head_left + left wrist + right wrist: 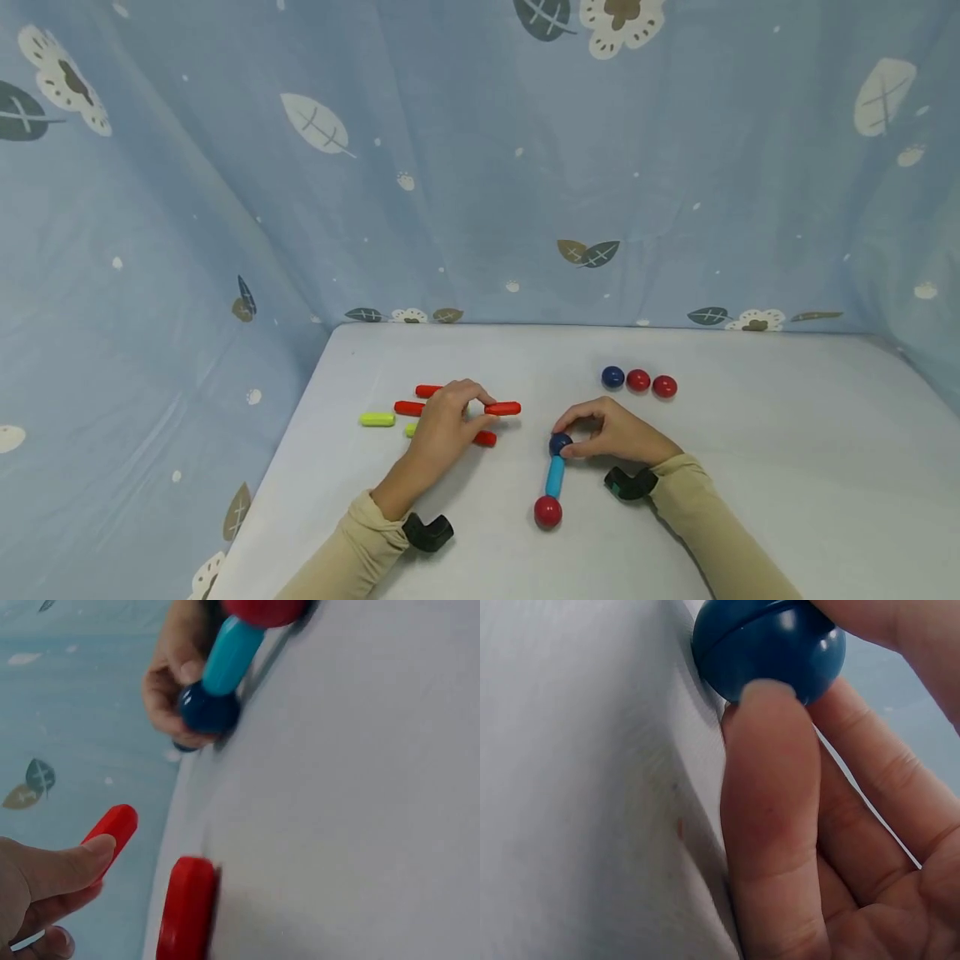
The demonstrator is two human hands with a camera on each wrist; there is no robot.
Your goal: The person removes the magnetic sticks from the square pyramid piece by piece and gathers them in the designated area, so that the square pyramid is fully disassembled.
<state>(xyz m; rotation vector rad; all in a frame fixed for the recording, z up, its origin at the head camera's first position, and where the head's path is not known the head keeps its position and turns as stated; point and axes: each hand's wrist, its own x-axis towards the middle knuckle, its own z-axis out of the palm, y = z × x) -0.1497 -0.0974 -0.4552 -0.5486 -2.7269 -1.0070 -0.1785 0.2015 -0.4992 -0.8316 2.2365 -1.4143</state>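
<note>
My left hand [441, 427] pinches a red stick [504, 408] between thumb and fingers, and the left wrist view has that stick [120, 823] held up off the table. Over to the right, my right hand [621, 432] grips a dark blue ball [560, 443] with thumb and fingertips. This ball [769, 649] fills the top of the right wrist view. A light blue stick [554, 477] joins it to a red ball [548, 512] nearer me, forming one straight piece on the table.
Around and under my left hand lie more red sticks [409, 408] and yellow-green sticks [377, 420], partly covered by it. Behind my right hand, a dark blue ball [612, 377] and two red balls [638, 381] sit in a row. A patterned blue cloth [480, 208] rises along the white table's [787, 433] back edge.
</note>
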